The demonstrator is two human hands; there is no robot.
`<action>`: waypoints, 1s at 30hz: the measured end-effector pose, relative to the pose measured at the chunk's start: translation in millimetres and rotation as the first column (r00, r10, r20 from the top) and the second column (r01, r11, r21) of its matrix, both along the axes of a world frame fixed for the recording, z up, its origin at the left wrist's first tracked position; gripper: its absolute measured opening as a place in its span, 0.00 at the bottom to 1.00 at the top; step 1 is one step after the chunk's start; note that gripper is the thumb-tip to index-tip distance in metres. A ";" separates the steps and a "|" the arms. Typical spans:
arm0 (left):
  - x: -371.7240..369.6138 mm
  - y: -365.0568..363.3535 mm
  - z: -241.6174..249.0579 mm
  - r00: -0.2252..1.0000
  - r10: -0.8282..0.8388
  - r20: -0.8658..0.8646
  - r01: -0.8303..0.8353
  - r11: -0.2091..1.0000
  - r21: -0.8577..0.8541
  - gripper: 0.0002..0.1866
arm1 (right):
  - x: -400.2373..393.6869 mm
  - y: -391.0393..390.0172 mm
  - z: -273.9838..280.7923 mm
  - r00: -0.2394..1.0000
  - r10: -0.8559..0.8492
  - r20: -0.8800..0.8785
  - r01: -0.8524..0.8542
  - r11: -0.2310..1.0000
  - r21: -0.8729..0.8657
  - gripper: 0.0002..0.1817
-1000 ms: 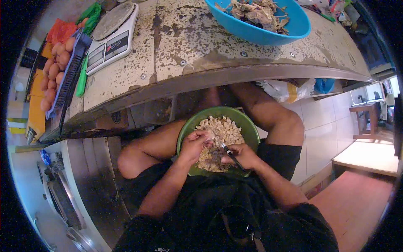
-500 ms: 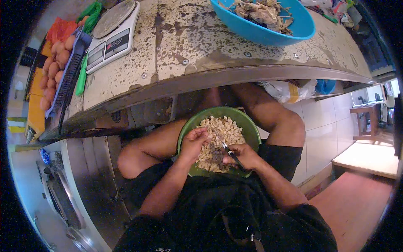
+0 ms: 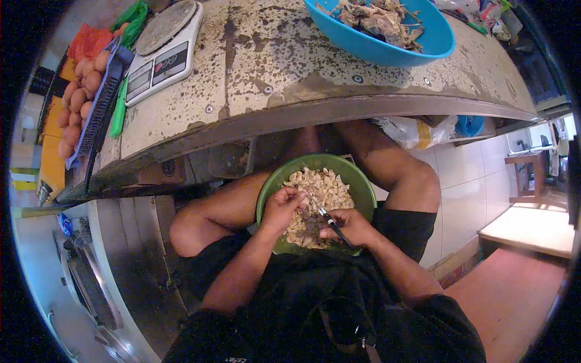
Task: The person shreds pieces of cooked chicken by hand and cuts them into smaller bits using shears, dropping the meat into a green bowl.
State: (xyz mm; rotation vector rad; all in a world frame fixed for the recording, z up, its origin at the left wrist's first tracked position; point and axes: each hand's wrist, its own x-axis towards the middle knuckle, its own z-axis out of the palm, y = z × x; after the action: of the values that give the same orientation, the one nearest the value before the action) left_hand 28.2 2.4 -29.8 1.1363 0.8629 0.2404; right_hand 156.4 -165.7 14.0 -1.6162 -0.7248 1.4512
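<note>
A green basin (image 3: 264,192) sits between my legs, holding many pale garlic cloves (image 3: 322,183). Darker, skin-like scraps (image 3: 315,228) lie toward its near side. Over the basin's left part, my left hand (image 3: 281,209) pinches a small pale piece, seemingly a garlic clove, mostly hidden by the fingers. My right hand (image 3: 351,226) is closed around the black handle of a small knife (image 3: 339,232). Its blade slants up and left, the tip close to my left fingertips.
Above the basin runs a worn, speckled counter (image 3: 260,54). On it stand a blue basin (image 3: 357,51) with brownish scraps, a white kitchen scale (image 3: 172,60), a green-handled tool (image 3: 119,109) and a tray of eggs (image 3: 82,100). A wooden bench (image 3: 502,302) is at right.
My left fingers have closed in slightly and shifted toward the right. The knife has moved a little lower, its tip still by the left fingertips. The basins stay in place.
</note>
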 end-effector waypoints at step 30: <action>-1.7 5.8 -7.6 0.974 0.160 0.158 -0.123 0.968 -0.221 0.12 | 8.0 -7.2 -4.1 0.977 0.004 -0.213 -0.024 0.995 -0.093 0.27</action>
State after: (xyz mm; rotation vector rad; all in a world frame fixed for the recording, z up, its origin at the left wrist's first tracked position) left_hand 26.5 8.1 -37.3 0.8441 0.7946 0.3539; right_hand 164.4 -172.9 9.9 -1.4983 -0.5531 1.6608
